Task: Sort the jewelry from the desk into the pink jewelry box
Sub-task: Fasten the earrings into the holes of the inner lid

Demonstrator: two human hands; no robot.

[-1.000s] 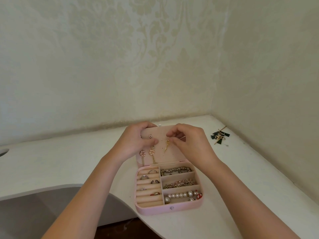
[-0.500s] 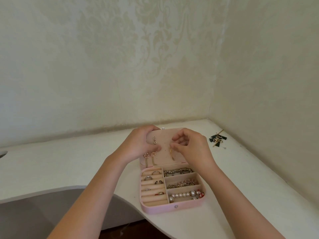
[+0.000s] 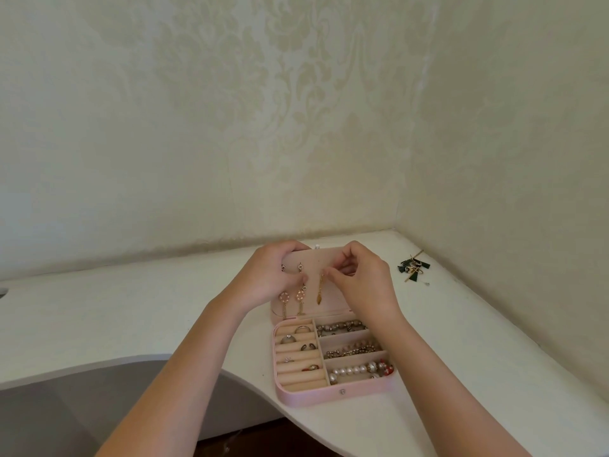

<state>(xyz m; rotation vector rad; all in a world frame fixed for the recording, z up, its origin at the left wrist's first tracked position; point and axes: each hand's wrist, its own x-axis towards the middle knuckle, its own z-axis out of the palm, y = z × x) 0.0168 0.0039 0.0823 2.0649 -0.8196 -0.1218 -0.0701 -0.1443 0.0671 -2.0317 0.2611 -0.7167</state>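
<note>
While our left hand (image 3: pixel 267 278) grips the raised lid (image 3: pixel 329 258) of the pink jewelry box (image 3: pixel 333 395) at its left edge, thumb on the inner face and fingers curled over the top, our right hand (image 3: pixel 362 282) pinches thumb and forefinger together on the top of a gold earring (image 3: pixel 319 291), which hangs against the inside of the lid. Just left of it we see two pearl-ring drop earrings (image 3: pixel 300 296) hanging on the lid, with two small studs (image 3: pixel 300 267) above them.

The box sits open on the white desk (image 3: pixel 131 308), near its curved front edge. Its left section holds rings (image 3: pixel 296 338) tucked into padded rolls. Its right side has three compartments, each with a beaded strand; the nearest holds a pearl bracelet (image 3: pixel 356 369).

Well to the right, near the wall corner, a small heap of dark green tassel jewelry (image 3: pixel 413 267) lies on the desk.
</note>
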